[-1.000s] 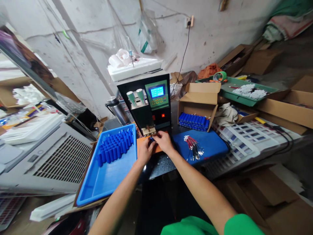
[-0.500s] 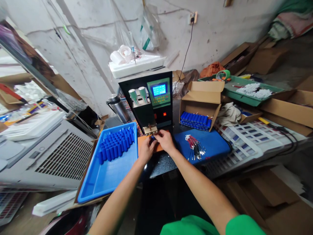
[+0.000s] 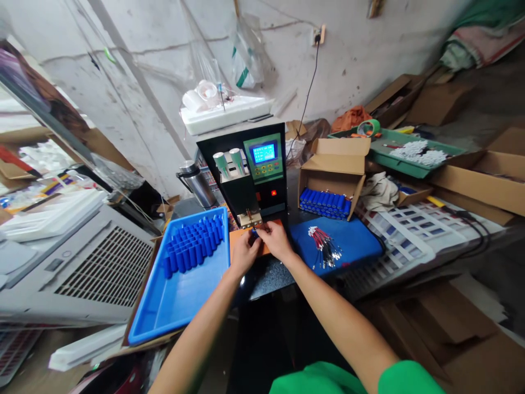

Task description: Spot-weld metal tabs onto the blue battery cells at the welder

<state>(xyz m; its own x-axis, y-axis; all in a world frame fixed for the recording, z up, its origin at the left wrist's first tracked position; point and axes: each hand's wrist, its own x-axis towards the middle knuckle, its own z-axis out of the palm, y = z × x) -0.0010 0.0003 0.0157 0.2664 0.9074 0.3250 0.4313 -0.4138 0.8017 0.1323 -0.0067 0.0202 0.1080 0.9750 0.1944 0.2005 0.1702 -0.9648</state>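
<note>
My left hand (image 3: 245, 250) is closed around a blue battery cell (image 3: 255, 233), of which only a sliver shows between the fingers. Close beside it my right hand (image 3: 275, 238) pinches at the same spot; what its fingertips hold is too small to make out. Both hands are right under the electrode tips (image 3: 249, 216) of a black spot welder (image 3: 268, 203) with a lit blue screen. Beneath them lies an orange plate (image 3: 237, 236). To the left, a blue tray (image 3: 180, 309) carries several upright blue battery cells (image 3: 192, 249).
Red and black wire leads (image 3: 324, 243) with white connectors lie on a blue pad (image 3: 356, 241) at right. Behind them, an open cardboard box (image 3: 334, 164) contains stacked blue cells. A steel flask (image 3: 197, 183) stands left of the welder. A green tray (image 3: 414, 158) sits farther right.
The view has shifted slightly. Both hands stay together under the electrodes, with little visible movement of the fingers.
</note>
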